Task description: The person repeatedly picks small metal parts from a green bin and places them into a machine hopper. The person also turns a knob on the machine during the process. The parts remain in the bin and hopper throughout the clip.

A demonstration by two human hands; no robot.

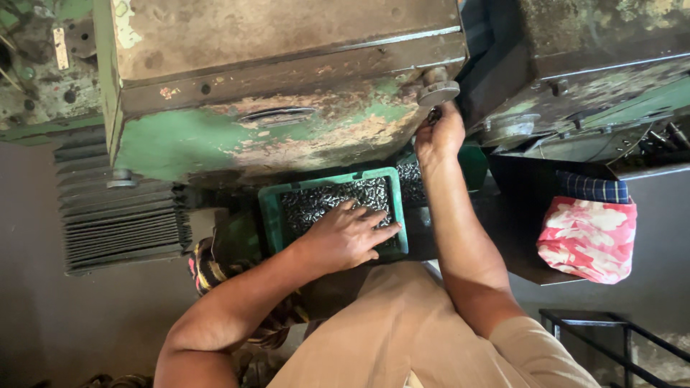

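A green plastic crate (pixel 269 208) full of small dark metal parts (pixel 323 197) sits under a worn green machine (pixel 273 136). My left hand (pixel 347 233) rests palm down on the parts in the crate, fingers spread toward the right rim. My right hand (pixel 438 136) is raised at the machine's lower right corner, fingers closed around a small dark piece just below a round metal knob (pixel 438 92). What exactly that hand grips is hard to make out.
A black ribbed bellows cover (pixel 118 215) sits at the left. A pink and white cloth bundle (pixel 588 237) with a blue checked cloth (pixel 593 188) lies on a dark ledge at the right. A black metal frame (pixel 618 338) stands at the lower right. A second machine (pixel 589 79) is at the upper right.
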